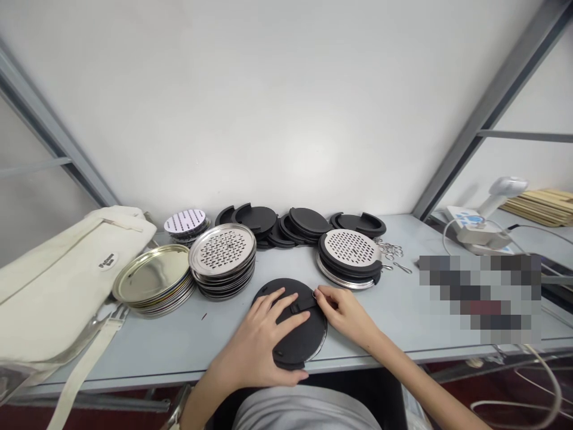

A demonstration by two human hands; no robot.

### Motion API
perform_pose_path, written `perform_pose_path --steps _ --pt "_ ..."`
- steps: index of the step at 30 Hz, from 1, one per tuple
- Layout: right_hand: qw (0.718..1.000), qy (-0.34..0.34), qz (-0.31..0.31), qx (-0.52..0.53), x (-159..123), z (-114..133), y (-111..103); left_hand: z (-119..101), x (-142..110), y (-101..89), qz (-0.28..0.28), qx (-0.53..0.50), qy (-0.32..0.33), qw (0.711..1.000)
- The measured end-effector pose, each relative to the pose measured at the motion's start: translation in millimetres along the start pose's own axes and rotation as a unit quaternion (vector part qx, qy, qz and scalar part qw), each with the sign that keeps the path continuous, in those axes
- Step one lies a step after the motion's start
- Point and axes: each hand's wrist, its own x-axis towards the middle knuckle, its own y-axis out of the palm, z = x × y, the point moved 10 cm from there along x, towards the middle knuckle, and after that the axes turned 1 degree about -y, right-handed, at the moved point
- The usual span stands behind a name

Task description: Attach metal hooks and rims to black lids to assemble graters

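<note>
A round black disc (299, 340) with a silvery rim lies at the table's near edge. My left hand (264, 334) rests spread over it, fingertips on its face and thumb along the near edge. A short black strap (306, 303) crosses the disc near its right side. My right hand (344, 310) pinches at the outer end of this strap, on what looks like a small metal ring; the fingers partly hide it. Beyond that hand, a perforated metal grater plate (353, 247) sits on a black holder (329, 261). Several small metal clips (391, 249) lie beside it.
Stacked grater plates (222, 249) and gold-coloured round lids (152, 272) stand left. Behind are a white slotted disc (185, 221) and several black holders (308, 221). A cream bag (76, 280) covers the left end. At right are a pixelated patch, a white device (474, 224) and cables.
</note>
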Motion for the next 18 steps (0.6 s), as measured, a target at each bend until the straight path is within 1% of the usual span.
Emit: perform_pose_path --steps 6,12,18 --pt "1.0 -0.016 0.008 -0.008 -1.2 4.4 -0.2 4.4 0.2 3.4 0.001 0.01 -0.011 1.0" --pt "0.999 -0.03 0.029 -0.024 -1.2 8.0 4.0 10.2 0.0 2.4 -0.006 0.02 -0.033 0.999" --pt "0.998 -0.04 0.032 -0.035 -0.8 10.2 3.9 10.8 -0.2 2.6 -0.002 0.023 -0.034 0.999"
